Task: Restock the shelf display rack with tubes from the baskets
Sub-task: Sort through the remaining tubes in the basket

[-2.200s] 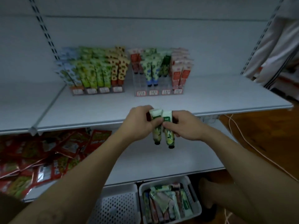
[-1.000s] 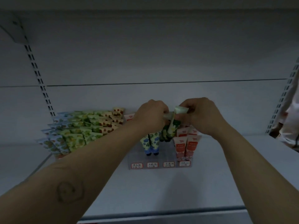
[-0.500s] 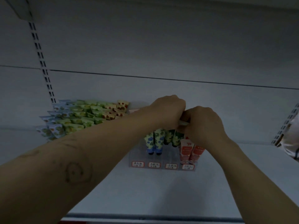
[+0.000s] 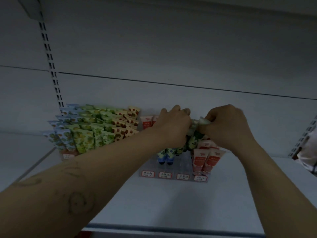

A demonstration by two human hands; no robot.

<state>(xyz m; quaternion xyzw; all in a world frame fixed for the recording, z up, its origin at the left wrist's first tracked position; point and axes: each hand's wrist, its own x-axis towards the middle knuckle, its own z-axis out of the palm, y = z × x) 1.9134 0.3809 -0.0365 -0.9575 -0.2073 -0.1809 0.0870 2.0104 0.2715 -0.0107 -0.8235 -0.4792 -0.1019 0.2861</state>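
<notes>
Head view | my left hand [image 4: 173, 125] and right hand [image 4: 227, 125] both curl around the green tubes [image 4: 193, 136] pinched between them | caps down, so they slot upright | rack [image 4: 183, 164] lane just beneath my hands looks short of stock.

A white metal shelf [image 4: 171, 206] bears a clear plastic display rack [image 4: 181, 170] near its back edge. A second rack [image 4: 68, 155] stands leftward.

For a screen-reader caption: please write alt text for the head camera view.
A left hand and a right hand hold green-patterned tubes over a clear display rack on a white shelf, between blue-flowered tubes and pink tubes. A fuller rack stands beside it.
</notes>
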